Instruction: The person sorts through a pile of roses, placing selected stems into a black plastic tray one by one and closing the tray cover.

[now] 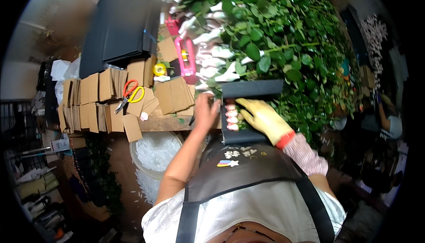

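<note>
My left hand [206, 112], bare, reaches to the near end of a row of rose heads in white netting [212, 62]. Its fingertips overlap the pale netting, and whether they grip anything is hidden. My right hand [262, 118] wears a yellow rubber glove with a red cuff. It lies palm down, fingers spread, over the stems beside a short row of pale pink rose heads [232, 117]. These roses lie on a black corrugated sheet [244, 136] at the table's front edge. The sheet's far flap [252, 88] stands folded up behind them.
Leafy rose stems [282, 43] heap at the right. To the left are cardboard pieces [174, 95], scissors with orange and yellow handles [131, 93], a pink tape dispenser [186, 60], a yellow tape roll [159, 69] and stacked black sheets [123, 27]. A tub of white netting sleeves [156, 151] stands below.
</note>
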`<state>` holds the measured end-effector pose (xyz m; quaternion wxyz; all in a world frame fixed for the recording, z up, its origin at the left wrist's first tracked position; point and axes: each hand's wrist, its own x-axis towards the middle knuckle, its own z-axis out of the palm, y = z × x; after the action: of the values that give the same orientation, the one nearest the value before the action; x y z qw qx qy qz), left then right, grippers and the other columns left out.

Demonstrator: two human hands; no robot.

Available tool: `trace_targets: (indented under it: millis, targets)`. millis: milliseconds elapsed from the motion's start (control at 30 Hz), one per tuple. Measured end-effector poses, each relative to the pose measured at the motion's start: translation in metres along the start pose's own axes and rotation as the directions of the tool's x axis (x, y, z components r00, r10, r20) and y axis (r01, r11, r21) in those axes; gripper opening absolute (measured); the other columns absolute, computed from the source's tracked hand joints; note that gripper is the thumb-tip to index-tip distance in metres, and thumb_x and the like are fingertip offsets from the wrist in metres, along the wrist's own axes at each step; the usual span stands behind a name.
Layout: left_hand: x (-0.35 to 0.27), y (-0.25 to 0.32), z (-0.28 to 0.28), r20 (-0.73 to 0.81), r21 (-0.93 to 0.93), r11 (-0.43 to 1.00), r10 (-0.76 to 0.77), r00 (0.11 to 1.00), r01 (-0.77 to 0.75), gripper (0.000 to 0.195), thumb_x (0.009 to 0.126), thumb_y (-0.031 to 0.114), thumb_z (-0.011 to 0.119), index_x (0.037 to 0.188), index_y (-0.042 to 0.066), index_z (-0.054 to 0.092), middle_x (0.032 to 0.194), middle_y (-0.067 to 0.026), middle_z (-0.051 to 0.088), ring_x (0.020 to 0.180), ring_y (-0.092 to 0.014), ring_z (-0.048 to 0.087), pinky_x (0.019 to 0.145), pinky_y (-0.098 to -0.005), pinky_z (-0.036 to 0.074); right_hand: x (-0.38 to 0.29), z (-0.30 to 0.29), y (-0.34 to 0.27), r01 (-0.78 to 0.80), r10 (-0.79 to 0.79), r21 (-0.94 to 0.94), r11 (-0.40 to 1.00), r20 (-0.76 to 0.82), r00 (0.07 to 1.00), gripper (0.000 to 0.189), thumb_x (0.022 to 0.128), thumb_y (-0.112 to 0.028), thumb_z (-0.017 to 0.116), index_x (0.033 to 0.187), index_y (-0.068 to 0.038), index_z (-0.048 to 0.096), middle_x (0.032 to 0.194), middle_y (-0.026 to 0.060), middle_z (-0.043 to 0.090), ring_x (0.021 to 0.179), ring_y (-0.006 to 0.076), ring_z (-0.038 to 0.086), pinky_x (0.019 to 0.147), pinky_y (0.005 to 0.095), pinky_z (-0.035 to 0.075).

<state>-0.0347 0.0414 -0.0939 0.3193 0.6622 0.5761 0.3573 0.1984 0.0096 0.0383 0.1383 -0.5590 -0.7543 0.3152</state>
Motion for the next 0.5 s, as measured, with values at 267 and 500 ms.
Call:
trace_targets:
  millis: [267,500]
  targets:
    - [0.218,-0.082,-0.212,-0.485,0.747,0.601,0.199,0.851,0.285,0.076,0.080,0.033,0.083,0.141,0.004,0.048,0.133,-0.0142,0.059,0.132,-0.035,0.046,0.114,-0.0528,0.033,-0.027,-0.020,-0.041,-0.058,0.063,0.123,0.991,-0.040,0.997,0.043,0.100,-0.020,0.059,0.139,-0.004,0.057,0.114,0.0224,0.069,0.104,0.0399,0.064,0.094,0.0438,0.051]
    - [0.237,-0.043,-0.249,-0.227,0.749,0.655,0.108,0.968,0.102,0.038,0.090,0.032,0.070,0.119,0.008,0.062,0.111,-0.0157,0.066,0.108,-0.036,0.063,0.098,-0.0463,0.049,-0.028,-0.037,-0.071,0.058,-0.054,0.094,0.994,-0.052,0.997,0.040,0.097,-0.010,0.057,0.135,0.001,0.058,0.114,0.0220,0.070,0.103,0.0402,0.067,0.090,0.0434,0.054]
